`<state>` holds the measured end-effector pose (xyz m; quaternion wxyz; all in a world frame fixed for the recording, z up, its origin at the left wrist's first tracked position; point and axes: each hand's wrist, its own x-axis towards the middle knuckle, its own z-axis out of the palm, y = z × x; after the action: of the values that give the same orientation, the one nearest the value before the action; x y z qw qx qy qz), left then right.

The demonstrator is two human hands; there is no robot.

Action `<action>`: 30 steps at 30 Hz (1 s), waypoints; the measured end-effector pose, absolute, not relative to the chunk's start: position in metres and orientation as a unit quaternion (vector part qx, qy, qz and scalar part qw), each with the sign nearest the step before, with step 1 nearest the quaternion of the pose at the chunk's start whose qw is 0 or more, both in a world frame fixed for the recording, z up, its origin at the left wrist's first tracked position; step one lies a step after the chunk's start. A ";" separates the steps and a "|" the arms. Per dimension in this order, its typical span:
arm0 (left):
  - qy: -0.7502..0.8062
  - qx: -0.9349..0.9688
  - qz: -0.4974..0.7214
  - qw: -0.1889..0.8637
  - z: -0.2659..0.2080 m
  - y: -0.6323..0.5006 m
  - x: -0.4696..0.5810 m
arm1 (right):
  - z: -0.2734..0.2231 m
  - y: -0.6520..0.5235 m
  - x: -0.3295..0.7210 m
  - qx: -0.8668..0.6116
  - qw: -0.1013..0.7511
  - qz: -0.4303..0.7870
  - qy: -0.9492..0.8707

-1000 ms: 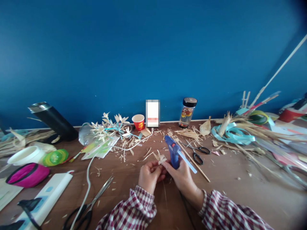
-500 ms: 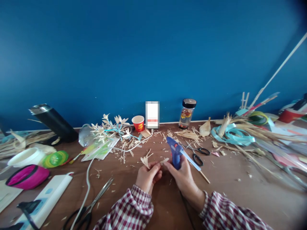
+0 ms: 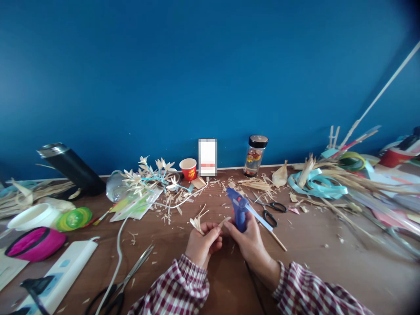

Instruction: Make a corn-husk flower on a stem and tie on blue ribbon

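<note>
My left hand is closed, thumb against fingers, with a small pale dried-husk flower poking out at its upper left. A thin pale husk piece spans the gap between the two hands, its left end at my left fingertips and its right end at my right thumb. In my right hand is a blue hot glue gun, nozzle pointing away and up-left. A translucent glue stick sticks out of its back. A thin wooden stick shows beyond the right hand; whether it is held is unclear.
Black-handled scissors lie at front left beside a white cable and power strip. Behind stand husk flowers, a red paper cup and a glass jar. More scissors and blue ribbon lie right.
The husk piece between my hands has tilted and bent slightly, and my left fingers have shifted around it. The flower has moved slightly left. The glue gun stays nearly still.
</note>
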<state>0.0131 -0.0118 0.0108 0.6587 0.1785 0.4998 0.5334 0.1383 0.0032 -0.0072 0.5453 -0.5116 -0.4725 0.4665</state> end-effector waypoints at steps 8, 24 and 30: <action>0.515 0.148 0.568 0.625 0.013 -0.007 0.009 | 0.003 0.006 0.143 -0.538 0.518 0.405 -0.527; 0.499 0.142 0.553 0.652 0.026 -0.009 0.007 | 0.023 0.015 0.250 -0.579 0.282 -0.007 -0.765; 0.485 0.175 0.524 0.678 0.022 -0.011 0.008 | 0.013 0.009 0.253 -0.581 0.219 -0.041 -0.783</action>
<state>0.0080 -0.0114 0.0220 0.6776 0.1748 0.4851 0.5244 0.2526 0.0086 0.0126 0.2188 -0.5815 -0.7825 -0.0412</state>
